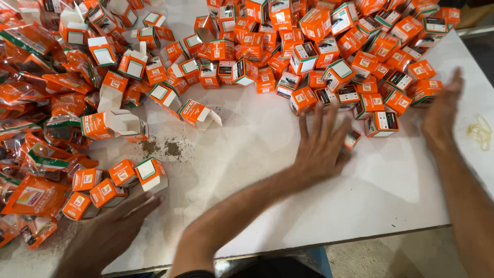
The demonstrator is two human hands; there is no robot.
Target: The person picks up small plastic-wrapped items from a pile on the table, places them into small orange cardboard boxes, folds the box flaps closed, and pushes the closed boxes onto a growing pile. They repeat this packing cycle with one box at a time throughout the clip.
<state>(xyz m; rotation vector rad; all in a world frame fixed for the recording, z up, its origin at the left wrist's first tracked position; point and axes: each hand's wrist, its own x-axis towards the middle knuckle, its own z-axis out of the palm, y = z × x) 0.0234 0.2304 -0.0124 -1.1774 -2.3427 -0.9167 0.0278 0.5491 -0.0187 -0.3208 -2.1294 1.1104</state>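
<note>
Fingers of the left hand (321, 146) are spread wide and pressed flat on the white worktop (267, 180), holding nothing. One small orange carton (352, 139) lies just beside them. Fingers of the right hand (442, 110) are also open and extended, empty, with the edge of the hand against the right side of the carton heap (334, 46). Both hands are motion-blurred, so finer contact cannot be read.

A third hand (116, 229) enters at the lower left. It probably belongs to another person. It is open and lies next to a small group of closed cartons (103, 188).

State of the work, judged from the layout:
- Done: the heap across the upper right is mostly closed orange-and-white cartons, loosely piled rather than stacked.
- Not done: several open cartons (116, 123) at centre left have their flaps up, and some look empty.
- Not done: orange foil pouches (36, 195) in clear wrap crowd the left edge, outside any carton.
- Nothing visible is bundled. Yellow rubber bands (479, 131) lie loose at the far right, apart from the cartons.

A patch of spilled brown powder (164, 149) sits on the worktop between the open cartons and the left hand.

Estimate: more cartons are closed than open, and a sizeable share of pouches is left.
</note>
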